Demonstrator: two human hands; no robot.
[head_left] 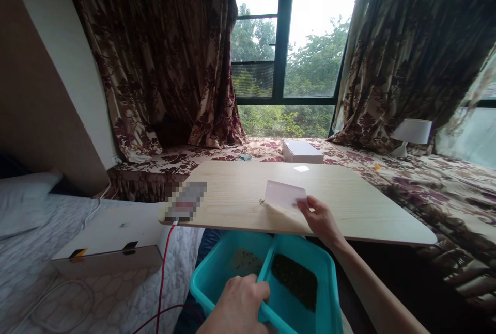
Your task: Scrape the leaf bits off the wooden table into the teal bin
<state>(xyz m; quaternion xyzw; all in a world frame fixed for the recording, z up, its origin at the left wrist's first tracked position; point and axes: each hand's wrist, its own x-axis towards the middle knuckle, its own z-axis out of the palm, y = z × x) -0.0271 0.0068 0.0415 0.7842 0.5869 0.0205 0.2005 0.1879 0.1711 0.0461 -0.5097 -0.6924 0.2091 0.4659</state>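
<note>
Left hand (241, 300) grips a blue-green plastic tub (327, 292), bottom middle, likely steadying it; right hand (318, 216) pinches a cloudy plastic rectangle (282, 195).

On my feed the lower edge cuts off the teal bin (330, 277) and the left hand (240, 300), whose fingertips I mostly can't see. Pixelation hides the object (186, 201) at the red cable's (163, 267) end, and the specks (262, 201) beside the card (284, 195) are too small for me to identify.
</note>
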